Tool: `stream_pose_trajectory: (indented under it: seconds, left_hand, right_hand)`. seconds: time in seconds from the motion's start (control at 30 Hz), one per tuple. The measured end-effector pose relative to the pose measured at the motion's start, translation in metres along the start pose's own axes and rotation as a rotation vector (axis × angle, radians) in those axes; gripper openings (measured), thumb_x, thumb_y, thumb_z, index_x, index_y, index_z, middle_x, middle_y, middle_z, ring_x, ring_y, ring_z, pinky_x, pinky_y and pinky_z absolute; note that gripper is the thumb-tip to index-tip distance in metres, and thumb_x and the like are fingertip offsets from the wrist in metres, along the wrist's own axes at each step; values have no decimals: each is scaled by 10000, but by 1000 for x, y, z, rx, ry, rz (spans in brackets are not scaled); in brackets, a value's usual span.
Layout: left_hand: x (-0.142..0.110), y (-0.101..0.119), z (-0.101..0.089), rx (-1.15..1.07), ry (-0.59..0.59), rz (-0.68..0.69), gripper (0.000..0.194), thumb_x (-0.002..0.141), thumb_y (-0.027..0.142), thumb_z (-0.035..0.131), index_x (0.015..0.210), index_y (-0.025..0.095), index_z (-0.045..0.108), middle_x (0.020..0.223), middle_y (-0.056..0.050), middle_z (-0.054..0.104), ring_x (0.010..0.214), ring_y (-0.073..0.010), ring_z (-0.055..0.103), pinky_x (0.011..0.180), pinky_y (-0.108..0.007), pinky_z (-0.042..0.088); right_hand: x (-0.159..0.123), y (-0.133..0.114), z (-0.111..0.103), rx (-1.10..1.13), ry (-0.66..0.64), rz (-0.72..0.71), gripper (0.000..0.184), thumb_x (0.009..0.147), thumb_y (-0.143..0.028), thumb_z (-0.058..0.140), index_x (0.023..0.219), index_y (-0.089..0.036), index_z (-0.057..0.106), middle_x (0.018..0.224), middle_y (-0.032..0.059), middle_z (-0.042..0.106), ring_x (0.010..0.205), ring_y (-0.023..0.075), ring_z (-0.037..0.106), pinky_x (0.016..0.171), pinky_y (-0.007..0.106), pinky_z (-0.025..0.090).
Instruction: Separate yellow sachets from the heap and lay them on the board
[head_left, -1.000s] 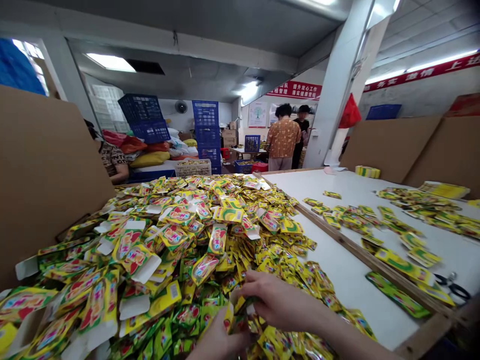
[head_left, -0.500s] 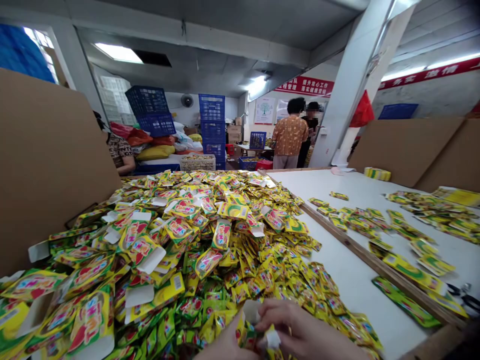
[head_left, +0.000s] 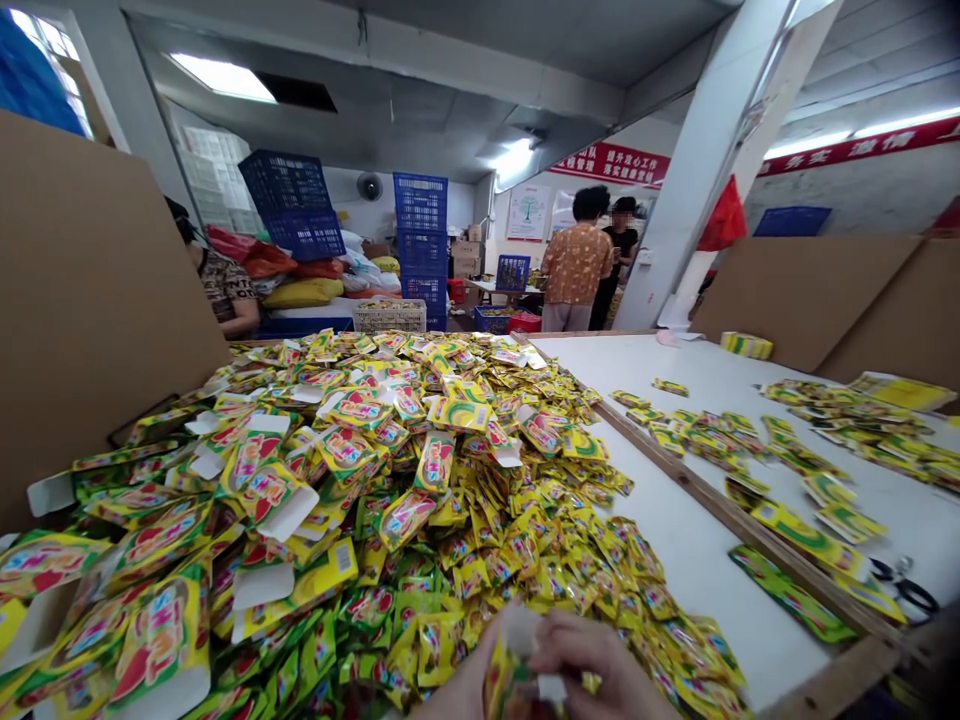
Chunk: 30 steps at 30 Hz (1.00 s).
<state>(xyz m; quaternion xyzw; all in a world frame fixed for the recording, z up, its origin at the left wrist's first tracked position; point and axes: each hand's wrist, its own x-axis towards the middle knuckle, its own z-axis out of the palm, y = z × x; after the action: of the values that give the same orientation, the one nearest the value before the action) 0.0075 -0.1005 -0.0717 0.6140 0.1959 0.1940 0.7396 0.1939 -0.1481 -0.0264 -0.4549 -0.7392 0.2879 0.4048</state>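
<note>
Your two hands meet at the near edge of the view, low and partly cut off by the frame. Your right hand [head_left: 600, 665] has its fingers [head_left: 577, 648] curled closed around a small yellow carton [head_left: 517, 665], pinching its white flap at the top. Your left hand [head_left: 461, 690] comes in from the near left and presses against the same carton; only a part of it shows, so I cannot tell whether its fingers are closed on the carton or merely steadying it. The carton stands roughly upright between both hands, just above the near foot of the heap.

That heap [head_left: 375, 480] is a broad pile of yellow and green sachets mixed with flat printed cartons — it covers the left half of the white surface [head_left: 690, 560] and slopes up to the far side. A tall cardboard sheet [head_left: 90, 320] stands along its left. To the right, a wooden strip [head_left: 720, 510] runs from far to near, and beyond it more sachets [head_left: 787, 450] lie scattered on a second white top. Scissors [head_left: 904, 585] rest at the near right, well apart from your hands.

Far off, blue crates [head_left: 420, 235] are stacked near a white pillar [head_left: 697, 170], a person in a patterned shirt [head_left: 576, 270] stands beside another person, and a seated person [head_left: 221, 290] shows at the far left behind the cardboard.
</note>
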Motion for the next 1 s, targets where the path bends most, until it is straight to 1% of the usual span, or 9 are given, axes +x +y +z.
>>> stream_pose_trajectory:
  seconds: [0.07,0.17,0.23,0.3,0.4,0.53,0.77,0.87,1.0]
  left_hand:
    - [-6,17,-9,129,173,48,794,705,480,613,1357,225,237,1335,-121,456,1198,-248,450,994,-379,357]
    - [-20,44,-35,740,577,46,299,839,383,431,1074,230,533,1123,-91,582,1033,-233,535,920,-382,397]
    - [-28,51,-51,1109,682,-64,235,839,284,399,959,197,582,1028,-97,603,997,-265,535,889,-415,396]
    - [-31,47,-58,1321,674,-214,263,794,227,445,1010,166,581,1049,-117,598,1043,-303,507,889,-436,383]
    - [-30,36,-55,1433,626,-351,331,750,208,495,1067,137,559,1107,-141,578,1108,-322,460,913,-435,356]
    - [-31,33,-50,1409,613,-306,170,720,225,530,876,173,573,992,-97,576,1002,-289,496,839,-394,387]
    - [-29,50,-57,1116,765,-78,170,847,318,360,805,214,487,974,-60,504,863,-198,548,755,-313,426]
    - [-27,54,-54,965,847,-60,182,844,379,373,826,233,481,979,-51,555,831,-203,580,710,-299,428]
    - [-23,51,-48,614,830,-69,270,834,448,395,973,230,471,604,34,590,564,-180,579,568,-261,413]
  right_hand:
    - [2,3,-44,-106,166,49,177,803,-306,522,718,-228,657,717,51,640,678,193,603,595,287,474]
    - [10,12,-120,-574,488,164,212,787,-360,492,819,-205,632,842,86,609,572,185,550,543,322,444]
    - [23,18,-144,-889,648,252,275,771,-359,489,955,-191,605,1044,134,559,606,202,546,565,355,429]
    - [41,23,-130,-880,579,268,312,787,-342,459,1024,-173,571,1076,144,554,679,220,562,628,371,434]
    - [70,31,-59,-625,282,210,261,779,-361,490,942,-192,604,879,69,635,789,212,579,717,328,445]
    - [97,47,12,-498,187,177,205,692,-315,587,831,-174,639,825,71,630,858,239,549,765,339,418]
    - [92,37,-10,-146,232,215,202,816,-335,409,889,-184,522,799,53,592,747,202,568,681,344,460]
    - [83,16,-6,98,103,206,238,850,-403,353,887,-202,475,739,15,591,622,158,594,535,278,482]
    - [72,-1,13,479,-122,291,230,848,-437,423,880,-214,471,644,-35,549,510,114,546,485,239,458]
